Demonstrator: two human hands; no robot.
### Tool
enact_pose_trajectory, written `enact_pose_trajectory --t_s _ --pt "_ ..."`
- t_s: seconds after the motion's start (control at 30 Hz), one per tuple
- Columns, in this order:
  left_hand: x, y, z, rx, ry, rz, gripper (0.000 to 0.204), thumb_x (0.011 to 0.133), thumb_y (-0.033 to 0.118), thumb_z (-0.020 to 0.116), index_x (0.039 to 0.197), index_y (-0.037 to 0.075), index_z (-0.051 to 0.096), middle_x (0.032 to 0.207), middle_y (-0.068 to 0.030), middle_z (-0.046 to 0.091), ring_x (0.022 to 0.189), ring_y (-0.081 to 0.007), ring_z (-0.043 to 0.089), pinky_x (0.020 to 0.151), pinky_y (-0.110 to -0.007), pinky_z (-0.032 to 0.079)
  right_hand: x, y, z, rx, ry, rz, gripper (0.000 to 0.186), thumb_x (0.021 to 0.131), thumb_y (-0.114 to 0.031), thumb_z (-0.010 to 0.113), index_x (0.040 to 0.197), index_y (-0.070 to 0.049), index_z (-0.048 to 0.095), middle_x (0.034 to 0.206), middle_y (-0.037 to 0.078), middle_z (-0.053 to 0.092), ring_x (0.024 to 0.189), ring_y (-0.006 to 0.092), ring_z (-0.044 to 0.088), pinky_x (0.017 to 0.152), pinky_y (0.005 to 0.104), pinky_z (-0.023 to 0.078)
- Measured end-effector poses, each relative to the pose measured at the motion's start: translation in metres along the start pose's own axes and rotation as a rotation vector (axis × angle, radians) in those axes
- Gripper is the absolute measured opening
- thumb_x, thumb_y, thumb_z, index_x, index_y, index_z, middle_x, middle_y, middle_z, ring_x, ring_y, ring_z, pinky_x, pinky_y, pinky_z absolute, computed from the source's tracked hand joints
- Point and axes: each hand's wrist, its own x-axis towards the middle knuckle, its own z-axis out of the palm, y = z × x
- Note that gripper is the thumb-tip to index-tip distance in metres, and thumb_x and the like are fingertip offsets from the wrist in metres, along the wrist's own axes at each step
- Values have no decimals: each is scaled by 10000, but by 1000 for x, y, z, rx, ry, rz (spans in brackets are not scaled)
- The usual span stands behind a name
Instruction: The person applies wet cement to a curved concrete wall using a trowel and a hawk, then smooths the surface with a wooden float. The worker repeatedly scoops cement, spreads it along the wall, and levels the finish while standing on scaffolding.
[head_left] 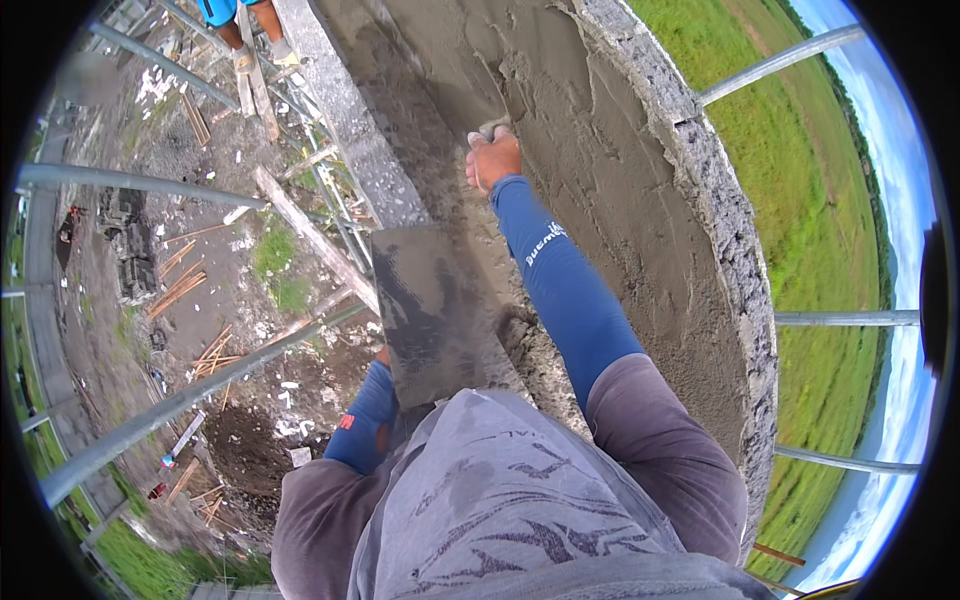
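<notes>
My right hand is closed at the wet grey mortar on a long ledge, with a small grey thing at its fingertips that I cannot make out. My left hand is mostly hidden behind a flat, wet grey board beside my body; its grip is unclear. The board lies along the inner side of the mortar, below a pale concrete strip. Rough concrete forms the ledge's curved outer edge.
Far below left is ground with scattered sticks and debris. Metal pipes and wooden planks cross above it. Another person's legs stand on planks at the upper left. Grass lies beyond pipe posts on the right.
</notes>
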Motion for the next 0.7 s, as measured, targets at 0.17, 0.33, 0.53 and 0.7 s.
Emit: enact_pose_trajectory --t_s 0.17,0.33,0.53,0.7 --pt "0 5 2 6 7 23 516 1085 395 416 1430 25 521 1301 -144 654 1141 -288 661 982 -408 555 -27 -11 -36 -15 54 -28 192 988 -206 628 1026 -29 563 746 54 625 529 134 585 447 304 498" --pt "-4 9 2 28 12 31 514 1089 392 407 1430 23 519 1301 -145 654 1142 -286 660 983 -403 554 -83 47 -107 -5 -33 25 204 976 -195 639 1034 -20 553 707 53 619 507 122 580 424 300 463" --pt "-2 0 17 63 17 102 513 1094 389 397 1431 21 516 1300 -145 653 1144 -284 658 985 -397 552 -233 202 -210 -854 11 80 508 926 -349 634 1290 -5 550 1083 275 703 1041 480 655 928 535 505" --pt "10 15 53 -123 60 58 490 1100 359 389 1409 6 527 1273 -151 662 1124 -284 664 976 -388 555 -342 296 -251 -895 92 331 573 914 -360 670 1387 -63 543 1142 260 700 1096 439 656 954 520 509"
